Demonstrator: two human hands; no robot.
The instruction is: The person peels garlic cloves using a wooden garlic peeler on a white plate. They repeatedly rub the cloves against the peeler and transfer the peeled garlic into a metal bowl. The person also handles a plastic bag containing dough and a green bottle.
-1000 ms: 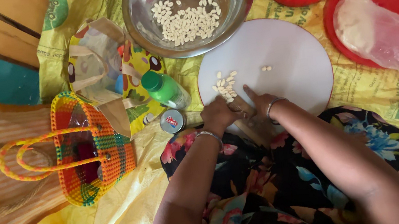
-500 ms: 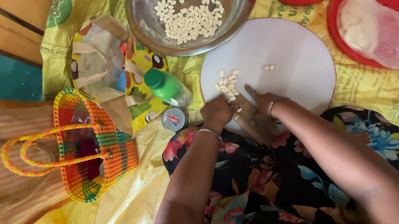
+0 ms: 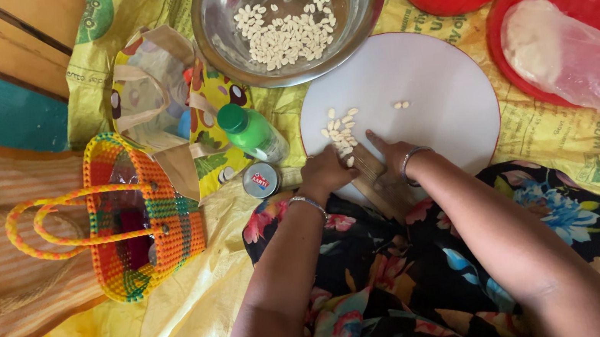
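Leaning in over the round white board (image 3: 429, 90), both hands meet at its near edge. Left hand (image 3: 325, 174) is curled shut beside the small pale peeled pieces (image 3: 341, 130); right hand (image 3: 386, 163) lies flatter, forefinger stretched; what either grips, I cannot tell. Shiny steel bowl (image 3: 364, 13) above holds more.

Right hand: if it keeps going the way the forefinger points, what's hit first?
The right hand points up and left across the white round board; first in line looks like the small pile of pale kernels, though height above the board is unclear.
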